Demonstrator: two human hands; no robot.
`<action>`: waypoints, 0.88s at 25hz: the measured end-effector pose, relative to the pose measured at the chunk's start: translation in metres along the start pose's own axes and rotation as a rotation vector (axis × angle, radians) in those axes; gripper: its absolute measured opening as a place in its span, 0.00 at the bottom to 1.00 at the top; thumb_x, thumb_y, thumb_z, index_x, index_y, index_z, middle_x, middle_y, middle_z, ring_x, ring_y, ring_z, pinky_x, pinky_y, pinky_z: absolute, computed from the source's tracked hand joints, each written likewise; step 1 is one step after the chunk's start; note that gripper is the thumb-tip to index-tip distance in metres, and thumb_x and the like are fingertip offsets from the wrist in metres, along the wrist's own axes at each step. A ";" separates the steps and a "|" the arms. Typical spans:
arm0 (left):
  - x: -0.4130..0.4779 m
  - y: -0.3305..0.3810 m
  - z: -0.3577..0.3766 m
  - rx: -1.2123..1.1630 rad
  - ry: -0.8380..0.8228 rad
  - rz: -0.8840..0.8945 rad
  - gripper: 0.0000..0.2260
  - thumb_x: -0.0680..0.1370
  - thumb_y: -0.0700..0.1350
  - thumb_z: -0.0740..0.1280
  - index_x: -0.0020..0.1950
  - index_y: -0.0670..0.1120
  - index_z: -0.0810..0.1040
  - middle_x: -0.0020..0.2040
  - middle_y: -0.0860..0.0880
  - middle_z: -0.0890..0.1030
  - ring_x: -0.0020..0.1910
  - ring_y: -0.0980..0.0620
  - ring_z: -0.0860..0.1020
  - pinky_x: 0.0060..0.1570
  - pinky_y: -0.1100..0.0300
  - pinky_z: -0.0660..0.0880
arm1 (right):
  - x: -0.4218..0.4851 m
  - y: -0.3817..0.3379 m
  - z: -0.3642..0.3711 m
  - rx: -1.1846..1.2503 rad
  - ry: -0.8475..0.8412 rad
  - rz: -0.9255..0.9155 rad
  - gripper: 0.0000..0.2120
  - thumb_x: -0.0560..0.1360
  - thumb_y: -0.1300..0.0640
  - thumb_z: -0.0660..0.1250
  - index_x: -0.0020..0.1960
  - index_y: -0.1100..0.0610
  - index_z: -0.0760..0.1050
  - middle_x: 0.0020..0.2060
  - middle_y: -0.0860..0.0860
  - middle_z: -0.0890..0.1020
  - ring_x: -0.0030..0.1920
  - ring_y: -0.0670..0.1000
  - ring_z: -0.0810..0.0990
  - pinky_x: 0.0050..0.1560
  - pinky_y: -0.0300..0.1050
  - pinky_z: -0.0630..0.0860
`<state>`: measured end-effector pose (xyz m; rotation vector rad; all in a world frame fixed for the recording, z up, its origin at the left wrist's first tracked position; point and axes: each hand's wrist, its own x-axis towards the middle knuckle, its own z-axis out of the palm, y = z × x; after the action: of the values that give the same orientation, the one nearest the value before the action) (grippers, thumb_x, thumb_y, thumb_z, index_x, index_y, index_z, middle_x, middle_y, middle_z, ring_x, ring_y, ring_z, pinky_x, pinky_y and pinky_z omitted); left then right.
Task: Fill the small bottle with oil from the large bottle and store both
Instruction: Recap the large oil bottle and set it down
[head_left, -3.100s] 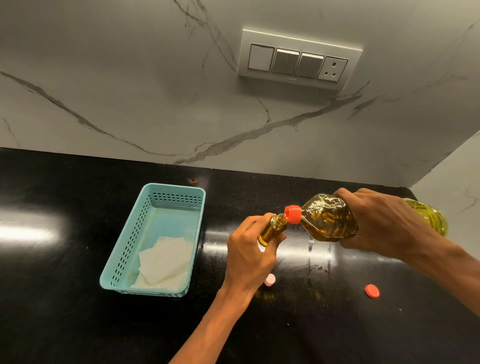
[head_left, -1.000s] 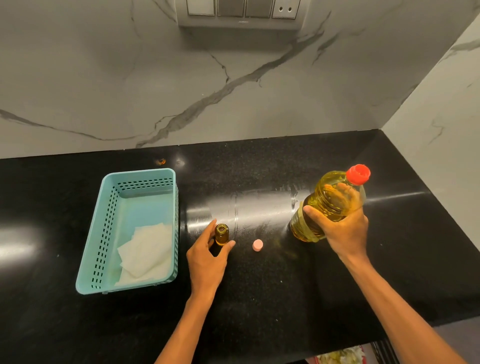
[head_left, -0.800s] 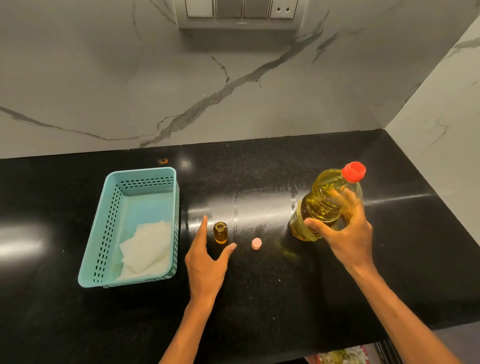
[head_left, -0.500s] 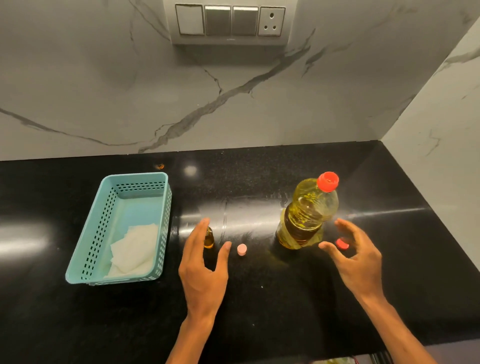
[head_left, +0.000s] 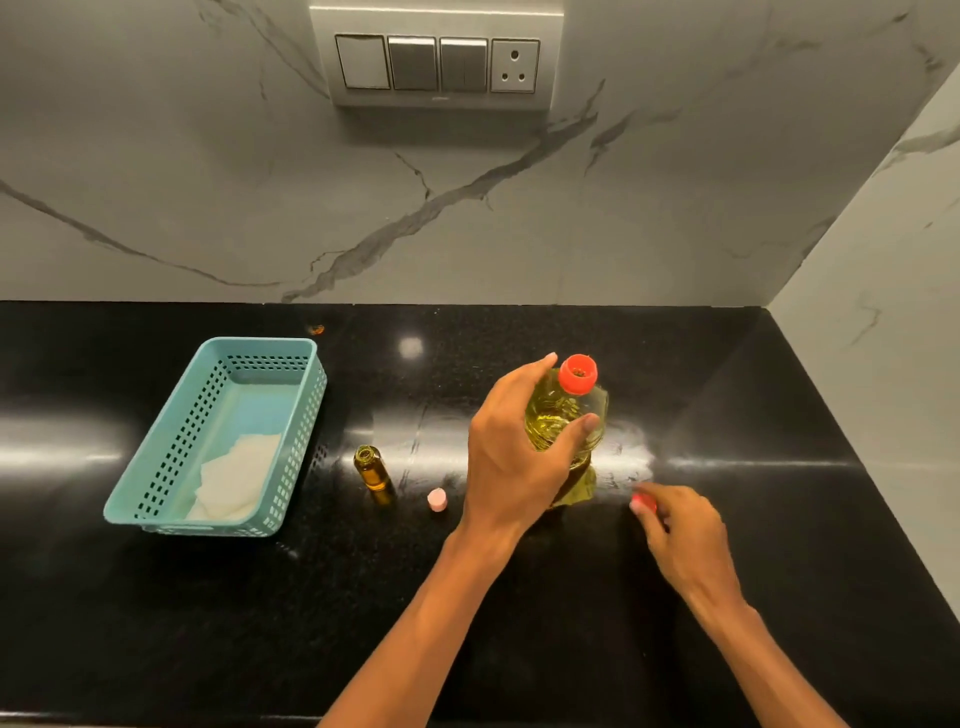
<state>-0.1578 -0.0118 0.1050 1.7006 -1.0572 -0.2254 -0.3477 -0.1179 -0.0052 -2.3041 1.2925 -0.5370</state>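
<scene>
Left grip (head_left: 511, 457) wraps large bottle (head_left: 563, 421); right grip (head_left: 680, 530) seemingly pinches red cap (head_left: 644, 502).

The large bottle (head_left: 566, 415) is clear plastic with yellow oil inside and an orange-red pouring collar at its open top. It stands upright on the black counter (head_left: 519, 597), right of the centre. Its red cap (head_left: 644, 502) is off and lies just right of its base. The small bottle (head_left: 371, 467) is amber glass, filled with oil, and stands upright and open, well left of the large one. Its pink cap (head_left: 437, 499) lies on the counter, between the two bottles and close to the small one.
</scene>
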 end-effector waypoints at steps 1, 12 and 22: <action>0.001 -0.002 0.001 0.006 0.000 -0.004 0.28 0.73 0.56 0.75 0.71 0.48 0.75 0.65 0.51 0.79 0.64 0.56 0.76 0.64 0.54 0.77 | 0.008 -0.014 -0.015 0.125 0.052 0.034 0.12 0.75 0.54 0.70 0.57 0.56 0.81 0.49 0.52 0.84 0.45 0.44 0.80 0.45 0.29 0.75; 0.008 -0.011 0.000 -0.020 -0.131 -0.014 0.32 0.70 0.58 0.77 0.71 0.50 0.73 0.66 0.53 0.79 0.65 0.56 0.76 0.65 0.53 0.76 | 0.080 -0.162 -0.125 0.001 -0.114 -0.842 0.14 0.70 0.59 0.70 0.55 0.60 0.82 0.50 0.54 0.83 0.49 0.47 0.81 0.49 0.26 0.75; 0.017 -0.023 -0.006 -0.022 -0.224 0.091 0.32 0.70 0.57 0.78 0.70 0.49 0.73 0.66 0.52 0.77 0.65 0.56 0.75 0.65 0.58 0.75 | 0.086 -0.184 -0.132 -0.361 -0.155 -0.746 0.22 0.70 0.39 0.65 0.46 0.58 0.80 0.38 0.52 0.81 0.32 0.45 0.75 0.34 0.28 0.68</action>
<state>-0.1321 -0.0196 0.0941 1.6296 -1.2888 -0.3743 -0.2480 -0.1316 0.2153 -3.0489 0.4411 -0.3503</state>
